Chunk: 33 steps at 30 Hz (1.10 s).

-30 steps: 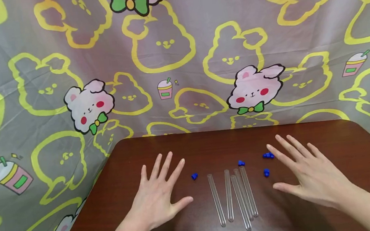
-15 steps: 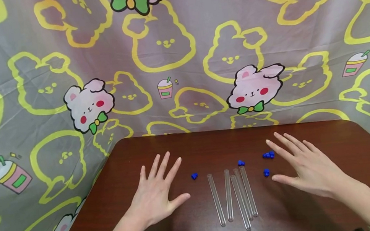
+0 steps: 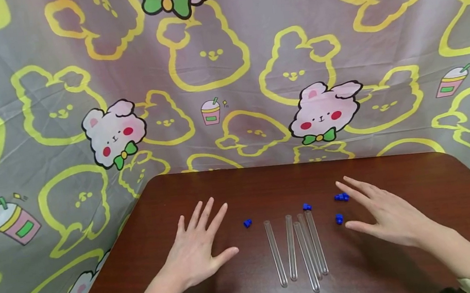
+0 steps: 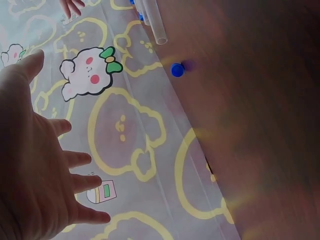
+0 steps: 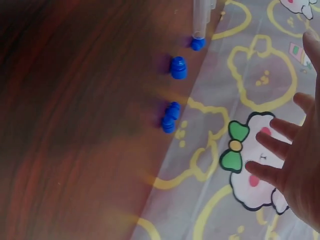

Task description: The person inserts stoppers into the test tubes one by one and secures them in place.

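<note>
- Fingers (image 3: 218, 218) of my left hand (image 3: 192, 255) are straight and spread, thumb out sideways; from my head I see them over the brown tabletop (image 3: 223, 192), pointing at its far edge (image 3: 229, 168)
- My right hand (image 3: 395, 217), in that same view, is spread too, thumb tip just beside the single blue cap (image 3: 339, 219), index finger near the touching pair of caps (image 3: 341, 197)
- Between my hands lie five clear tubes (image 3: 276, 256), rounded ends toward me, the two on the left apart, the three on the right close together
- The lone left cap (image 3: 247, 223) sits between my left index finger and the tubes; another cap (image 3: 307, 207) sits by the mouths of the right-hand tubes
- Tabletop runs on past my fingertips to the far edge, patterned cloth (image 3: 241, 18) hanging behind, and out beyond my left hand to the slanting side edge
- From my left wrist, those fingers stand parted against the cloth; the lone left cap is well apart from them, near a tube mouth
- From my right wrist, the fingers are parted, with the caps spaced along the tabletop near its far edge, apart from my fingertips
</note>
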Each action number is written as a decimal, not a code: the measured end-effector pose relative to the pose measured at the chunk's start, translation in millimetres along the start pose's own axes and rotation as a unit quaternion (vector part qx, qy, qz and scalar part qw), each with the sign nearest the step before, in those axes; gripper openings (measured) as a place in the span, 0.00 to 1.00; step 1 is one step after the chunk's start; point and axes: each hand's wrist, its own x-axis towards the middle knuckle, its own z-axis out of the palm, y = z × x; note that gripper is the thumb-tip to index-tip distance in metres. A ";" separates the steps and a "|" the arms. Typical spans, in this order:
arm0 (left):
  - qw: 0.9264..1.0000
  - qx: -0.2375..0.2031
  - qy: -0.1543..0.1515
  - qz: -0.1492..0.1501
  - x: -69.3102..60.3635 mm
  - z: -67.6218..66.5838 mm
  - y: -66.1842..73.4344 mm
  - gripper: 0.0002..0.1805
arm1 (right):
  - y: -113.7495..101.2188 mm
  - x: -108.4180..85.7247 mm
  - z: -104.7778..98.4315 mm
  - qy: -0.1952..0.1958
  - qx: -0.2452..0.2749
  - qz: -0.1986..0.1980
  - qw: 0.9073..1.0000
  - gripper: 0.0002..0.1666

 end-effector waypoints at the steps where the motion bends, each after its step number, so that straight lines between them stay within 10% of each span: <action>1: 1.000 0.000 0.000 0.000 -0.5 0.6 -0.5 0.49 | 1.0 -0.1 1.2 -0.006 0.010 0.005 1.000 0.51; 14: 1.000 -0.024 -0.005 -0.016 -14.2 12.2 -9.6 0.50 | 10.4 -1.2 17.5 -0.056 0.098 0.054 0.992 0.42; 33: 0.995 -0.070 -0.047 -0.052 -20.5 17.0 -16.7 0.49 | 32.1 10.7 36.9 -0.097 0.160 -0.025 0.982 0.36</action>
